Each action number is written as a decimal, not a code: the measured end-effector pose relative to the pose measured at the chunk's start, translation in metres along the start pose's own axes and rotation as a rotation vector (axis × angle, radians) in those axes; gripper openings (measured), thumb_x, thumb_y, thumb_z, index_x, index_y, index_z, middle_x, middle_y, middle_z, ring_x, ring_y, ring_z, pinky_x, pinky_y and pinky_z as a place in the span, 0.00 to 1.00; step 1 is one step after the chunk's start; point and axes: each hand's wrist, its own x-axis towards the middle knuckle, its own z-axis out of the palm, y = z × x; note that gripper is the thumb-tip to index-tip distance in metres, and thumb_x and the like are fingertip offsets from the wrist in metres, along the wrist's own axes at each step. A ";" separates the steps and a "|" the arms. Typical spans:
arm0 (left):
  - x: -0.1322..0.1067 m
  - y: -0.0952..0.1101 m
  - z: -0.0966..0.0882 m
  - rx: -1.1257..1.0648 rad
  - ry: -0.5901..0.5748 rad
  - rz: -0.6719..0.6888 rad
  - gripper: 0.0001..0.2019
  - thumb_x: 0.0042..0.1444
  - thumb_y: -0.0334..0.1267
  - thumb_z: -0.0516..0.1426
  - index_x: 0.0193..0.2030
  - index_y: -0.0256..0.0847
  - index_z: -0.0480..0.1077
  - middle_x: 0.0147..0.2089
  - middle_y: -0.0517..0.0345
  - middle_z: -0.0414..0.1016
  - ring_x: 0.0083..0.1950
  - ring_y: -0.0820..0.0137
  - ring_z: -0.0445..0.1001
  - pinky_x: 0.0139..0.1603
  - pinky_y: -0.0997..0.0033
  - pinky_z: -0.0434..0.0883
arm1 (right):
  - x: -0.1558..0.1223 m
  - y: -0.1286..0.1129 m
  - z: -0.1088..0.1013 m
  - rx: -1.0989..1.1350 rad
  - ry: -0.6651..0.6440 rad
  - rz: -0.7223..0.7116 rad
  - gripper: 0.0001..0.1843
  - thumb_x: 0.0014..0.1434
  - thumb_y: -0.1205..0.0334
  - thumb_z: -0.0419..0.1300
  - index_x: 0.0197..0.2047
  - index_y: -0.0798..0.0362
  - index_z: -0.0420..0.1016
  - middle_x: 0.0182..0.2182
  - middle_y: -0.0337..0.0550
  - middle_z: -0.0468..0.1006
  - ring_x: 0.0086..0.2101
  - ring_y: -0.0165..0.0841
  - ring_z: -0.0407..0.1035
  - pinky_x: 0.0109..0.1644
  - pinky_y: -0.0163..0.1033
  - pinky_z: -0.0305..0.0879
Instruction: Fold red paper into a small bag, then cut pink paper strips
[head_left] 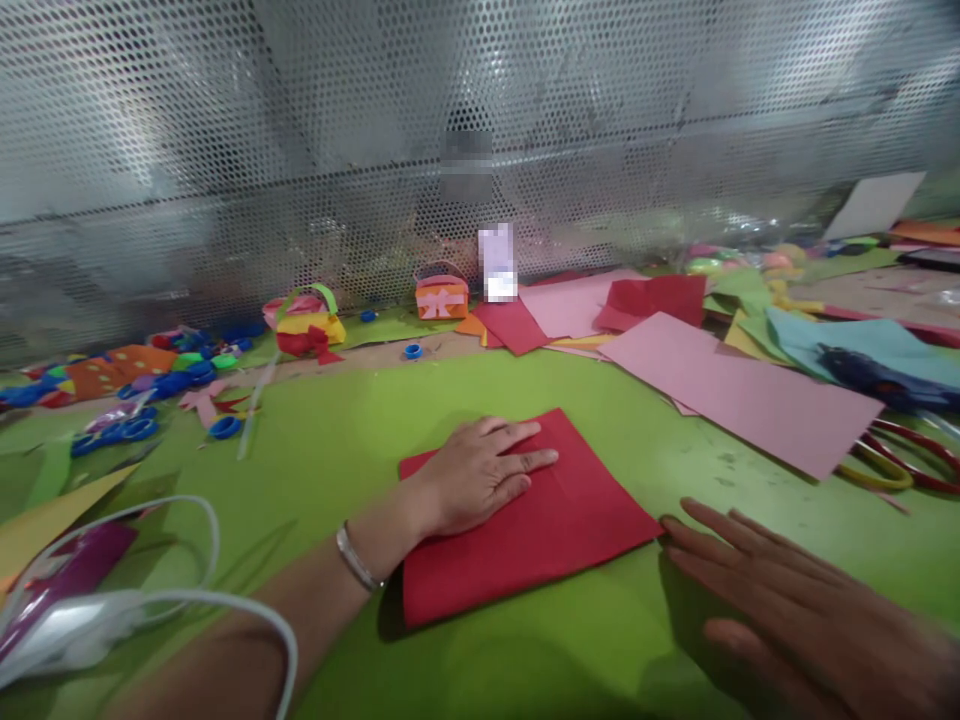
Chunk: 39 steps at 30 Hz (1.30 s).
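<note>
A folded red paper square (555,520) lies on the green table covering in front of me. My left hand (480,472) rests flat on its upper left part, fingers stretched out and pressing down. A silver bracelet sits on that wrist. My right hand (787,605) lies open on the green surface just right of the paper, its fingertips touching the paper's right corner. Neither hand holds anything.
Pink sheets (742,395), red and teal paper lie at the right with scissors (907,460). Small paper baskets (307,325) and an orange gift box (442,297) stand by the perforated metal wall. Blue rings and scraps litter the left. A white cable (195,600) loops at lower left.
</note>
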 end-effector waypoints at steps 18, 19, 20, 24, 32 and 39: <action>0.000 0.005 0.006 0.043 -0.003 0.016 0.21 0.67 0.46 0.47 0.65 0.48 0.63 0.66 0.50 0.63 0.66 0.58 0.60 0.65 0.54 0.56 | 0.207 0.059 0.035 0.320 -0.446 0.020 0.03 0.49 0.70 0.57 0.28 0.52 0.68 0.28 0.41 0.74 0.28 0.33 0.67 0.29 0.35 0.58; -0.001 0.005 0.005 0.012 0.006 0.020 0.21 0.67 0.45 0.48 0.64 0.47 0.63 0.67 0.49 0.63 0.65 0.57 0.60 0.66 0.54 0.56 | 0.204 0.059 0.035 0.336 -0.432 0.024 0.04 0.49 0.70 0.56 0.28 0.52 0.68 0.27 0.41 0.74 0.28 0.33 0.67 0.30 0.35 0.59; -0.001 0.004 0.004 -0.042 0.030 0.007 0.21 0.65 0.45 0.50 0.64 0.46 0.64 0.67 0.50 0.63 0.65 0.58 0.60 0.66 0.55 0.56 | 0.203 0.058 0.034 0.352 -0.417 0.032 0.04 0.49 0.70 0.56 0.27 0.52 0.68 0.27 0.41 0.74 0.28 0.33 0.67 0.31 0.35 0.59; -0.006 -0.007 -0.007 -0.250 0.242 -0.267 0.25 0.61 0.47 0.57 0.62 0.41 0.66 0.64 0.49 0.67 0.64 0.60 0.62 0.65 0.59 0.57 | 0.201 0.055 0.027 0.421 -0.335 0.059 0.06 0.52 0.69 0.57 0.25 0.50 0.67 0.23 0.36 0.74 0.26 0.31 0.67 0.29 0.34 0.59; -0.025 -0.023 -0.046 -0.322 0.254 -0.581 0.11 0.58 0.37 0.55 0.34 0.41 0.80 0.36 0.58 0.83 0.36 0.67 0.78 0.37 0.71 0.68 | 0.201 0.063 0.014 0.446 0.007 0.114 0.09 0.55 0.66 0.56 0.24 0.50 0.68 0.23 0.38 0.76 0.25 0.32 0.70 0.29 0.36 0.63; -0.035 -0.031 -0.057 -0.397 0.291 -0.660 0.09 0.52 0.34 0.57 0.35 0.37 0.80 0.32 0.56 0.82 0.31 0.69 0.76 0.31 0.73 0.67 | 0.200 0.075 0.009 0.364 0.076 0.082 0.08 0.56 0.65 0.55 0.26 0.49 0.70 0.27 0.41 0.79 0.26 0.35 0.72 0.27 0.37 0.66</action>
